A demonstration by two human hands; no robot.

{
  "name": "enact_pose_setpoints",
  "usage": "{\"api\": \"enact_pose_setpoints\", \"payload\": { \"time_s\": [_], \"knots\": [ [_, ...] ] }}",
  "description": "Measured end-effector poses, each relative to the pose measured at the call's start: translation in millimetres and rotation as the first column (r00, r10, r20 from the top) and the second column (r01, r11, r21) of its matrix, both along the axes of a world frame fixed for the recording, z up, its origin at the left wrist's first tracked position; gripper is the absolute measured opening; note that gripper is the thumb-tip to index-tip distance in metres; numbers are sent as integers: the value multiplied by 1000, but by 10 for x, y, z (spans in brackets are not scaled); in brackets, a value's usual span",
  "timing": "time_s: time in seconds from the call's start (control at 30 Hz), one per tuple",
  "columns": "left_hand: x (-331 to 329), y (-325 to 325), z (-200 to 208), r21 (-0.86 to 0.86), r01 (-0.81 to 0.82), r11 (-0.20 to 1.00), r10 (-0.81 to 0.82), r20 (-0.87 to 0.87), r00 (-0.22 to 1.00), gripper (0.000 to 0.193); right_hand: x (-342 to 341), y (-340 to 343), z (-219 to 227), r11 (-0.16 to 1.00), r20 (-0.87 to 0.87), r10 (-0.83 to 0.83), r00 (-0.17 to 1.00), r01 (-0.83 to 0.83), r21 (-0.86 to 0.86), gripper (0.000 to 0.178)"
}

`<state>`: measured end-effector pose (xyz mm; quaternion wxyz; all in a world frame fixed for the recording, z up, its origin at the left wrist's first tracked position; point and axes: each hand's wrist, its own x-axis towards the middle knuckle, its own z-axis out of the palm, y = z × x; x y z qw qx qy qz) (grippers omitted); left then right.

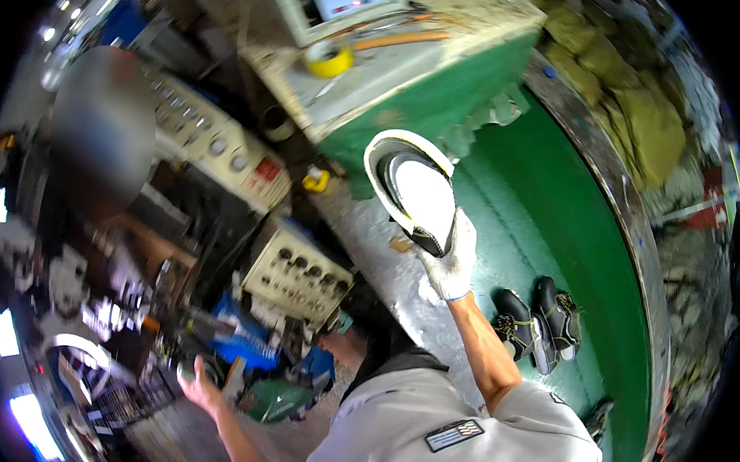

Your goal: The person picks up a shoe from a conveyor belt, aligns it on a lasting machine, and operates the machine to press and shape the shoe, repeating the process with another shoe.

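Observation:
My right hand (451, 263), in a whitish work glove, grips a shoe (378, 172) by one end and holds it up over the green bench. A pale rim runs around the shoe, with dark material along its edge and a bright white surface facing me. Out to the lower left is my left hand (204, 391), ungloved and slightly blurred, its fingers apart. No held thing can be made out in it. Below my right hand, a pair of dark shoes (554, 317) with light-coloured trim and laces rests on the green surface.
A metal-edged green bench (585, 224) curves along my right, with olive cloth sacks (631, 118) beyond. Ahead stands a worktable (351, 106) bearing yellow tape (328, 58). Machine control panels (298, 269) are on the left, near another person (102, 133). A dark shoe (598, 418) lies lower right.

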<state>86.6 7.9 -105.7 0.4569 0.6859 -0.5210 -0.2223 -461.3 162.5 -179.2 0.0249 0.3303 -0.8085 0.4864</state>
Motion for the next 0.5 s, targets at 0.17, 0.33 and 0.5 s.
{"api": "enact_pose_setpoints", "payload": {
  "time_s": [0.17,0.33,0.5],
  "knots": [
    [17,6,30,-49,59,997,-65,-149,987,52,1066,-243,708,918,87,394,915,-397,12,106],
    [377,187,295,158,130,979,-138,41,990,52,1928,-399,1191,555,669,737,97,-651,-518,118],
    [1066,438,319,295,322,900,-242,-276,930,52,2761,-701,1160,561,548,536,-642,-215,-800,111]
  ]
}}
